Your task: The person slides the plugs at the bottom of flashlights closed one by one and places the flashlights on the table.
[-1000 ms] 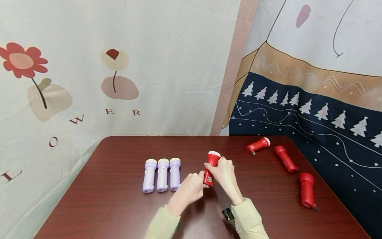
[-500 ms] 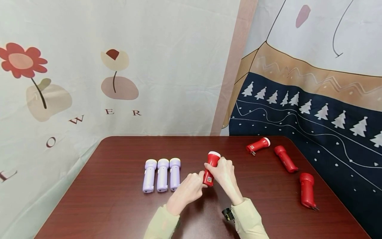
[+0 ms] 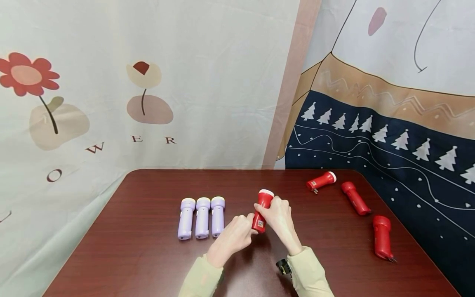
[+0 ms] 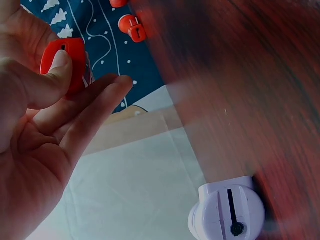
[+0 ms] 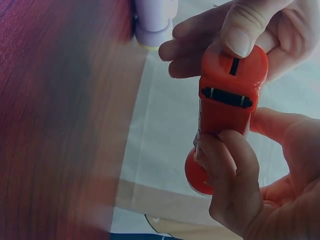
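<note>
Above the table, a red flashlight (image 3: 265, 199) with a white-rimmed head is tilted, its head pointing away. My right hand (image 3: 279, 216) grips its body, with curled fingers visible in the right wrist view. My left hand (image 3: 235, 235) pinches the tail end; its thumb presses on the red end cap (image 5: 240, 65), which has a black slot. Below that cap, a black recess (image 5: 226, 97) holds two thin metal pieces. The left wrist view shows the left hand's fingers (image 4: 92, 107) extended under the flashlight's tail (image 4: 75, 65).
Three lavender flashlights (image 3: 202, 218) lie in a row left of my hands. On the right lie three more red flashlights: one at the back (image 3: 321, 180), one in the middle (image 3: 355, 199) and one nearer (image 3: 382, 237) with metal prongs out. Printed cloth (image 3: 222, 103) hangs behind the table (image 3: 148, 264).
Both hands keep nearly the same hold on the red flashlight, whose tail has sunk very slightly. At far left the hanging cloth's printed letters have shifted leftward.
</note>
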Available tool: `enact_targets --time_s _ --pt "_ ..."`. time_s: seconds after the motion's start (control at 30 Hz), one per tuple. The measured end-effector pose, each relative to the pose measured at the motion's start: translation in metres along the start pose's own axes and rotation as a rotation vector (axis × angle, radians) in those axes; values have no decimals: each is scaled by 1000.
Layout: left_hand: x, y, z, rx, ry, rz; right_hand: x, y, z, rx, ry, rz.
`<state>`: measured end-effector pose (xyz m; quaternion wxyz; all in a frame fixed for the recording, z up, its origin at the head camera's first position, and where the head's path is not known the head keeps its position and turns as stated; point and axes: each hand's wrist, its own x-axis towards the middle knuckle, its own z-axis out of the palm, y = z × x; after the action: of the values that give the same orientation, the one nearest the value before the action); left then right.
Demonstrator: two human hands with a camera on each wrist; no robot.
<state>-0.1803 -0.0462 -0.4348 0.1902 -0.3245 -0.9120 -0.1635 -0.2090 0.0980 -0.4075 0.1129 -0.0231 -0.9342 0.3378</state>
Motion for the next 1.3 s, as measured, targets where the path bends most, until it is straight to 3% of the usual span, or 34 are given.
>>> enact_targets --time_s 0.13,0.4,0.47,0.57,0.7,0.77,0.83,1.0,1.17,1.3 --pt "0 -1 0 -44 -28 -32 1 2 0 20 -34 23" --pt "2 -8 -10 -164 -179 -94 4 4 2 31 -83 31" --pt "2 -11 -14 -173 -192 -122 4 5 3 26 -96 44" --pt "0 -17 -18 -48 -61 -222 5 4 3 22 -109 71" --pt "-2 -26 -16 192 225 -453 5 4 2 29 -113 96" --pt "-2 -30 -13 219 293 -546 5 3 3 35 -119 102" --pt "-2 -33 -10 216 295 -613 5 3 3 44 -128 109" --pt "0 -37 -3 225 195 -707 5 3 7 47 -142 99" --pt "1 -41 2 282 177 -707 5 3 12 43 -147 80" --pt "2 -45 2 255 185 -705 6 0 20 35 -152 38"
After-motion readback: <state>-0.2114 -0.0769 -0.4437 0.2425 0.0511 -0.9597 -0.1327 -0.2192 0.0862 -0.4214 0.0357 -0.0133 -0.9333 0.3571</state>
